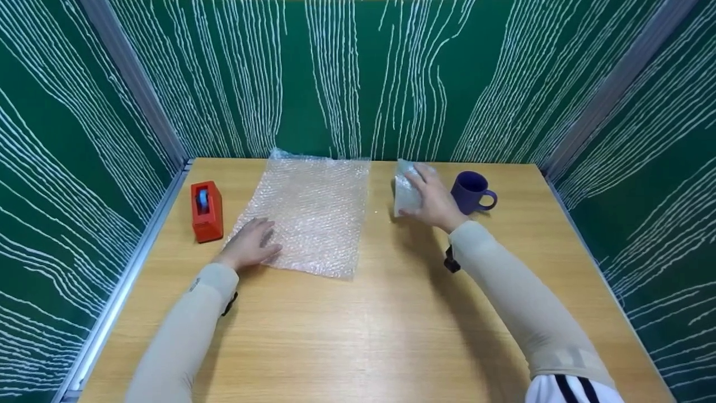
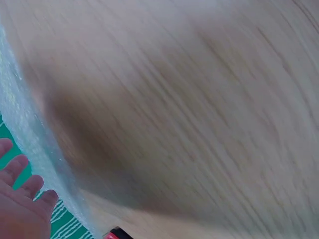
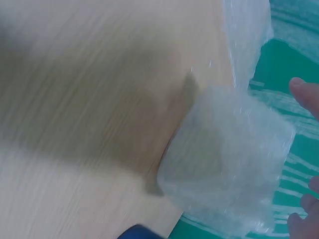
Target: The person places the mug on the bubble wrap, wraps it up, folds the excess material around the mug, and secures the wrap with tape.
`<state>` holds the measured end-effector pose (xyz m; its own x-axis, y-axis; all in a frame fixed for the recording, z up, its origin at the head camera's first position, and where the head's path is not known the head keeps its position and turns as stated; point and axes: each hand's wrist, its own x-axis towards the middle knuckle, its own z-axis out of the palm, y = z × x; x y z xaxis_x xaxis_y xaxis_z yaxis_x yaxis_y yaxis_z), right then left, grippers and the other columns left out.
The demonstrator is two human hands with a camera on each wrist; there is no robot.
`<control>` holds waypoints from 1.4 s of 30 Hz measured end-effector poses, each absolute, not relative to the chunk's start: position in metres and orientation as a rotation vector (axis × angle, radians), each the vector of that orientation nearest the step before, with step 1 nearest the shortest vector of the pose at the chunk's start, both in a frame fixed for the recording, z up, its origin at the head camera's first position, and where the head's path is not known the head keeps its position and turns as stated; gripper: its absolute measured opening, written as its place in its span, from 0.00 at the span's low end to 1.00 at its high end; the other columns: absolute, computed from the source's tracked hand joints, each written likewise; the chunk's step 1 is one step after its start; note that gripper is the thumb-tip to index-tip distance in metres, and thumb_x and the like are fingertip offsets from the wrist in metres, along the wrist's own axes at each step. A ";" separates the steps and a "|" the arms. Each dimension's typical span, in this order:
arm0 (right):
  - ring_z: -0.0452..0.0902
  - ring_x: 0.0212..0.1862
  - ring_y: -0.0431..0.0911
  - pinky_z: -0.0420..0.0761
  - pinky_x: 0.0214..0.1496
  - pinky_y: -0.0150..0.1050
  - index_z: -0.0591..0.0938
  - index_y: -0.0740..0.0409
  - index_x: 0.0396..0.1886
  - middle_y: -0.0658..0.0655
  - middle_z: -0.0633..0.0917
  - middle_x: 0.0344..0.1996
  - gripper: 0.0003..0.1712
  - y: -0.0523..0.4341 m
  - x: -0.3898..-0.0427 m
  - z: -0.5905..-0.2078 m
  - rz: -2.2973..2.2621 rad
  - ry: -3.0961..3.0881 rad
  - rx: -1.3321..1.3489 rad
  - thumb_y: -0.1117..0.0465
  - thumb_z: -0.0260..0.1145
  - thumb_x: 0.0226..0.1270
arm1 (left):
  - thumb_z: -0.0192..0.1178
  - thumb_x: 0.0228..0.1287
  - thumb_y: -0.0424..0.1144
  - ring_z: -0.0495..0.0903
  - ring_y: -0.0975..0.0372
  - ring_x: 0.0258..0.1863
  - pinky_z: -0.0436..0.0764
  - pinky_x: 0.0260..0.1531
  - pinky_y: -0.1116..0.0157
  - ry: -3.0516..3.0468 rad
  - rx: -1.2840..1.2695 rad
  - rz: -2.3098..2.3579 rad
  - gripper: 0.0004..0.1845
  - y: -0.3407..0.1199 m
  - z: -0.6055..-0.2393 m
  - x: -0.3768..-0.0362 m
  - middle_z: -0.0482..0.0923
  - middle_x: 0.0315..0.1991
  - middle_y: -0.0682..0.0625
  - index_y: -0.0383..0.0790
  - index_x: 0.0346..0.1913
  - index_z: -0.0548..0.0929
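A flat sheet of bubble wrap (image 1: pixel 313 212) lies on the table. My left hand (image 1: pixel 249 245) is over its lower left edge with fingers spread; in the left wrist view the fingers (image 2: pixel 31 186) appear beside the sheet (image 2: pixel 25 114), gripping nothing. To the right stands a bundle in bubble wrap (image 1: pixel 406 190); its contents cannot be made out. Around its right side my right hand (image 1: pixel 436 201) is spread. From the right wrist, a gap shows between the bundle (image 3: pixel 224 164) and the parted fingers (image 3: pixel 305 94). Whether they touch elsewhere, I cannot tell.
A purple mug (image 1: pixel 469 193) stands right of my right hand, handle to the right. The red tape dispenser (image 1: pixel 207 212), with a blue roll, is left of the sheet. Green walls with white lines (image 1: pixel 358 84) border the wooden table (image 1: pixel 347 336) at the back and sides.
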<state>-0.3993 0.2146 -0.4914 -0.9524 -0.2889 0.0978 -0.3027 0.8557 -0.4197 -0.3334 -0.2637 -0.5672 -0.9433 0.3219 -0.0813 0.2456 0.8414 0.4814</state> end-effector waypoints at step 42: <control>0.58 0.85 0.66 0.57 0.89 0.59 0.69 0.58 0.83 0.67 0.66 0.84 0.59 0.127 -0.326 -0.576 0.604 -3.034 1.231 0.35 0.82 0.59 | 0.78 0.61 0.58 0.68 0.39 0.77 0.65 0.80 0.37 2.786 0.591 0.530 0.44 -0.257 -0.572 -0.318 0.72 0.77 0.37 0.41 0.76 0.79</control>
<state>-0.3259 0.1275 -0.5763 -0.7116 -0.7016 -0.0373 -0.6339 0.6640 -0.3966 -0.3180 -0.2569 -0.5720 -0.8884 0.4306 -0.1593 0.3421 0.8522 0.3959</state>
